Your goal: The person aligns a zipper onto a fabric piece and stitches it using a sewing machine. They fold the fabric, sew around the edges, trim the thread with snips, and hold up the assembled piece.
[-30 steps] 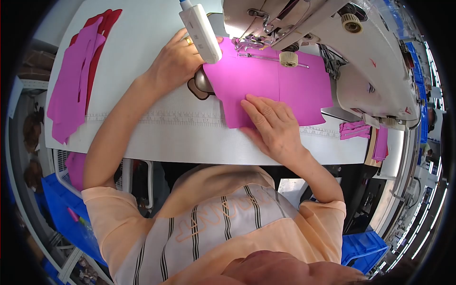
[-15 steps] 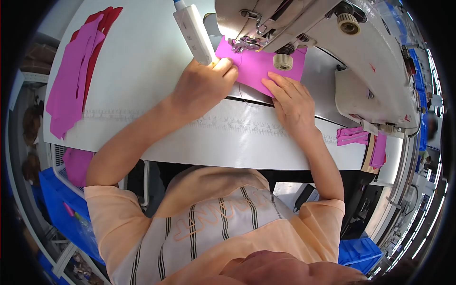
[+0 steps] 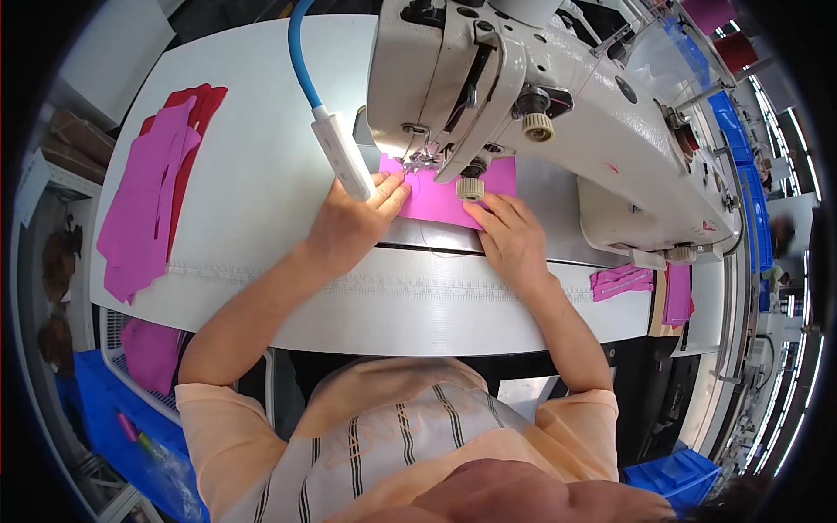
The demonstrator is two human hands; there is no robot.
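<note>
Under the head of a white sewing machine (image 3: 558, 105) lies a pink fabric piece (image 3: 433, 200), partly hidden by the machine. My left hand (image 3: 357, 218) rests on the fabric's left edge beside the needle area, fingers close together and partly covered by a white lamp (image 3: 342, 152) on a blue cable. At the fabric's lower right, my right hand (image 3: 513, 234) lies with its fingers on the cloth, slightly apart. A thin thread hangs from the near edge of the fabric.
Pink fabric pieces (image 3: 139, 205) lie over red ones (image 3: 196, 113) at the table's left. Small pink strips (image 3: 621, 281) lie at the right. A printed ruler runs along the table (image 3: 392, 322). A blue bin (image 3: 131, 436) stands at lower left.
The fabric has moved further under the machine head and shows less than before. My left hand went from behind the lamp to the needle area. The view has tilted upward.
</note>
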